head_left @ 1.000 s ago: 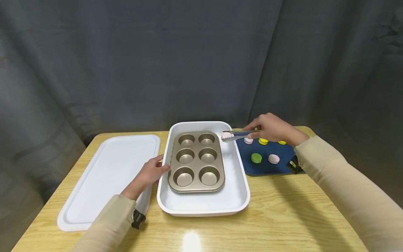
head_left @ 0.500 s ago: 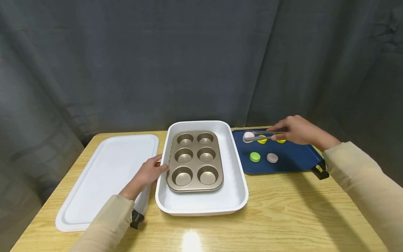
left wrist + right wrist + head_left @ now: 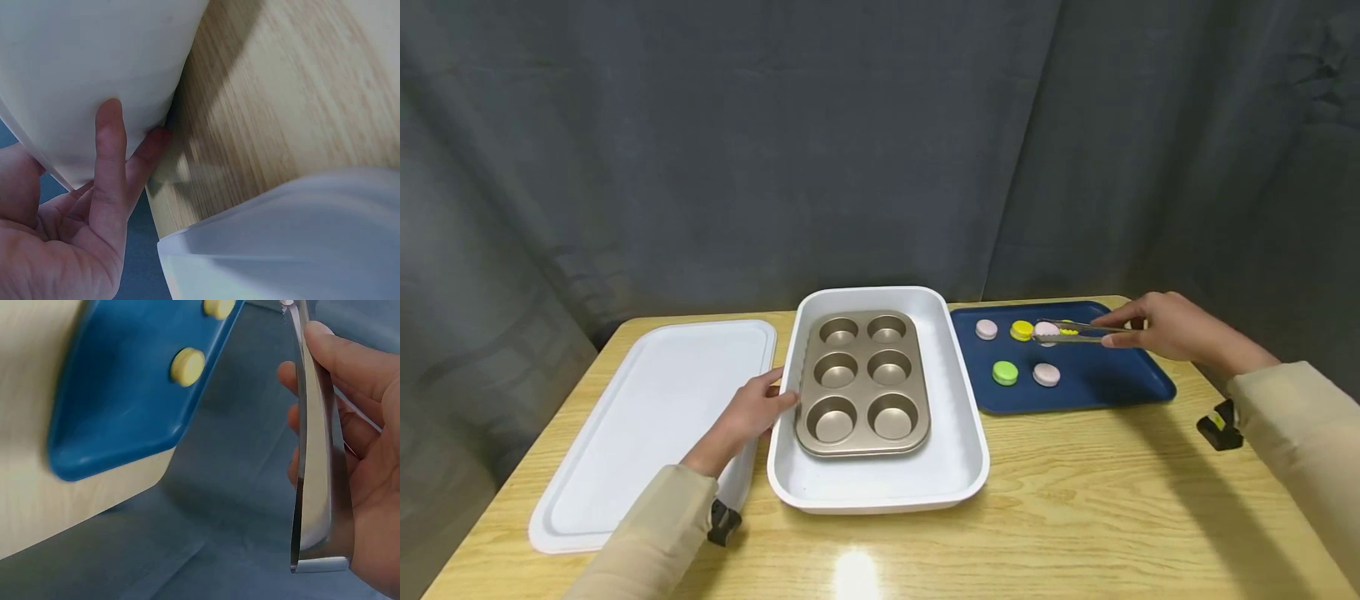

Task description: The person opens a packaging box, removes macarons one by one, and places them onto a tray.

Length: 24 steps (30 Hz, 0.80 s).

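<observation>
My right hand (image 3: 1172, 325) holds metal tongs (image 3: 1082, 335) over the blue tray (image 3: 1097, 375). Between the tong tips sits a pink macaron (image 3: 1047, 332), seemingly raised above the tray. In the right wrist view, thumb and fingers press the two arms of the tongs (image 3: 319, 456) from either side. My left hand (image 3: 758, 408) grips the left wall of a deep white tub (image 3: 880, 492), thumb at the rim. The left wrist view has its fingers (image 3: 111, 144) against the tub's outer wall (image 3: 87, 69). Inside the tub lies a bronze muffin pan (image 3: 862, 383) with several round cups.
Other macarons lie on the blue tray: a pink one (image 3: 987, 329), a yellow one (image 3: 1022, 331), another yellow one (image 3: 1069, 327) partly behind the tongs, a green one (image 3: 1005, 372) and a front pink one (image 3: 1047, 375). A white lid-like tray (image 3: 662, 425) lies left. Grey curtain (image 3: 850, 150) hangs behind.
My right hand has carried the tongs and the pink macaron rightward, from above the tub's right edge to over the middle of the blue tray. The left hand stays at the tub wall.
</observation>
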Each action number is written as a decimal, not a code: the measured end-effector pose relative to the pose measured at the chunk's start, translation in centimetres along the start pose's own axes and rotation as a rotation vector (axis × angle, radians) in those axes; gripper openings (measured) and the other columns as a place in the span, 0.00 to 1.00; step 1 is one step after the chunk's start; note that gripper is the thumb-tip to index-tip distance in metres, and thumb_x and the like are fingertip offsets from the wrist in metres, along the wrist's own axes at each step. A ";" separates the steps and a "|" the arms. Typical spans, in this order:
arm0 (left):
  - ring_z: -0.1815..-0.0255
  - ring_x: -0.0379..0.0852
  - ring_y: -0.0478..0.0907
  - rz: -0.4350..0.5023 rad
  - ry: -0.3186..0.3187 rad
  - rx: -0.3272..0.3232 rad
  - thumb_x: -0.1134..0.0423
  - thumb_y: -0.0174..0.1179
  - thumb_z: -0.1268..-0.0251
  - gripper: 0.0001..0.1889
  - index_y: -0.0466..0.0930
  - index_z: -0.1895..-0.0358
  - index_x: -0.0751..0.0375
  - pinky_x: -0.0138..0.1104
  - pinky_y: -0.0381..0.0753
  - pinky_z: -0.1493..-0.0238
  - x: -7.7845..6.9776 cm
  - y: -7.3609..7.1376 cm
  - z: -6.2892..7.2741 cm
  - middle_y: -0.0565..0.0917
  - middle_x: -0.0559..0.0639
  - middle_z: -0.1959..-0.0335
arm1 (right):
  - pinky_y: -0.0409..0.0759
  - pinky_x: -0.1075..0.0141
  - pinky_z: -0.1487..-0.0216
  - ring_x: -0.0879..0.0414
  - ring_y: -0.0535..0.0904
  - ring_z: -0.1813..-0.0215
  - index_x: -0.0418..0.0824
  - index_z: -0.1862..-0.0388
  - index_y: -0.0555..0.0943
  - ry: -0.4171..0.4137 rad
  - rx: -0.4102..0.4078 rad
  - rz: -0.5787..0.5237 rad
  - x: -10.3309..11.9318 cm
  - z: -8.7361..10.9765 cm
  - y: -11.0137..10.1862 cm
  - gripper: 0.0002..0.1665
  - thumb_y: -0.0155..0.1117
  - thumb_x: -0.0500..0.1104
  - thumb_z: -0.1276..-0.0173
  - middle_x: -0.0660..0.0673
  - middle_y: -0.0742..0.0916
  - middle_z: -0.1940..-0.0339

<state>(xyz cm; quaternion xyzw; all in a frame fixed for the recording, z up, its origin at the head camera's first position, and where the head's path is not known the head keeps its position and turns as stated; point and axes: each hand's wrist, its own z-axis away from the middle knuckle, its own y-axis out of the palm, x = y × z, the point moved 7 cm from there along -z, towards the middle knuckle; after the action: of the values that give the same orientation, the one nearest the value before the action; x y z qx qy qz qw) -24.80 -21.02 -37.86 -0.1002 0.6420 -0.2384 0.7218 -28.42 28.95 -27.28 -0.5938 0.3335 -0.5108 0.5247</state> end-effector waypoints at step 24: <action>0.63 0.55 0.87 -0.017 0.010 0.006 0.65 0.51 0.25 0.28 0.62 0.25 0.69 0.43 0.88 0.69 -0.2 0.0 0.0 0.84 0.72 0.49 | 0.72 0.61 0.67 0.50 0.76 0.63 0.29 0.46 0.85 0.099 0.027 -0.012 -7.7 3.4 3.0 0.21 0.70 0.41 0.33 0.29 0.87 0.54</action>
<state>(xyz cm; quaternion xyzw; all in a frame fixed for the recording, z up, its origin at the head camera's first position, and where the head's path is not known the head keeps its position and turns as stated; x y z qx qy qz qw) -24.82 -20.97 -37.69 -0.1024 0.6439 -0.2471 0.7169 -26.74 36.42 -31.88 -0.5626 0.3485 -0.5469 0.5128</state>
